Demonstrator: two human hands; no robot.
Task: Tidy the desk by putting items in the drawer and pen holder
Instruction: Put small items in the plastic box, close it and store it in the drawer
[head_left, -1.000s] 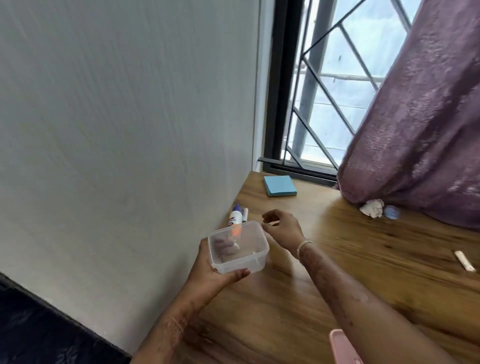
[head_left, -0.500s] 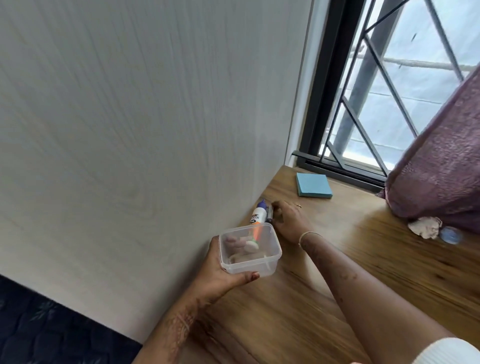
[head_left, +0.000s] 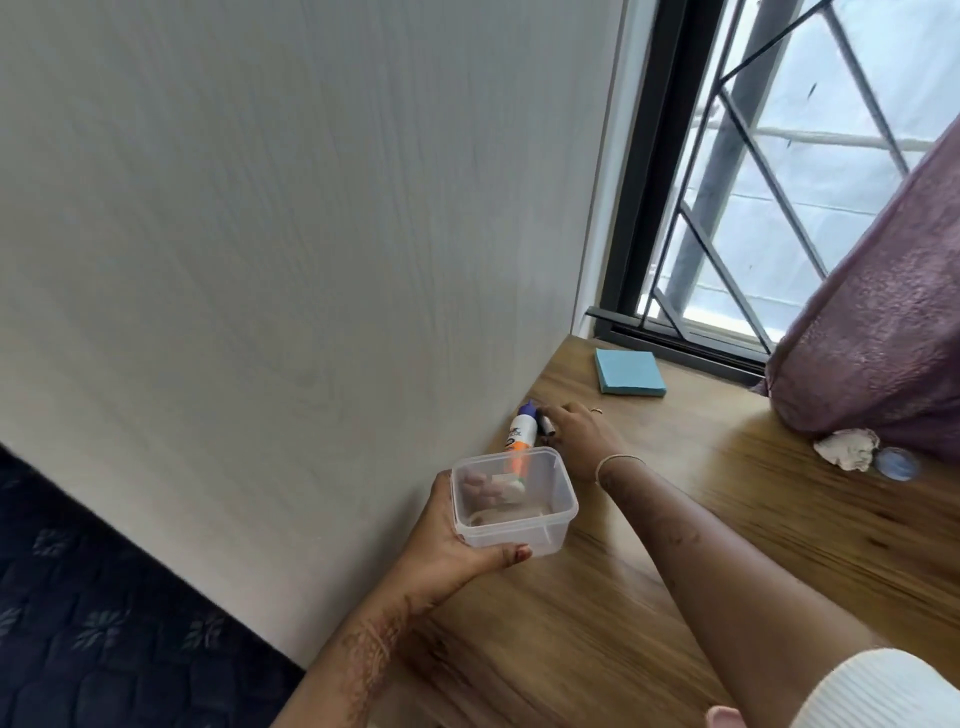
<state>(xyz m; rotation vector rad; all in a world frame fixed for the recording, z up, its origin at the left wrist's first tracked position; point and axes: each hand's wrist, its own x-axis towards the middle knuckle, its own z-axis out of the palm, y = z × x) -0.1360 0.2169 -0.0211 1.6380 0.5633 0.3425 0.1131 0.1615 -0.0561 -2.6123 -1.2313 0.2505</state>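
Note:
My left hand (head_left: 447, 551) grips a clear plastic container (head_left: 569, 506) from below, just above the wooden desk (head_left: 753, 545) near the wall. A small white item shows through its bottom. Behind it a white glue stick (head_left: 521, 434) with a purple cap lies along the wall. Beside that lies a thin marker with a dark cap (head_left: 545, 425). My right hand (head_left: 579, 436) reaches past the container, its fingers closing over the marker, most of which is hidden under them.
A blue sticky-note pad (head_left: 629, 372) lies near the window sill. A crumpled white paper (head_left: 847, 449) and a blue round lid (head_left: 896, 464) sit under the purple curtain (head_left: 883, 312). A pink object (head_left: 724, 717) shows at the bottom edge.
My right hand has moved from beside the container's rim to the marker by the wall and stayed on it. My view has swung left toward the wall.

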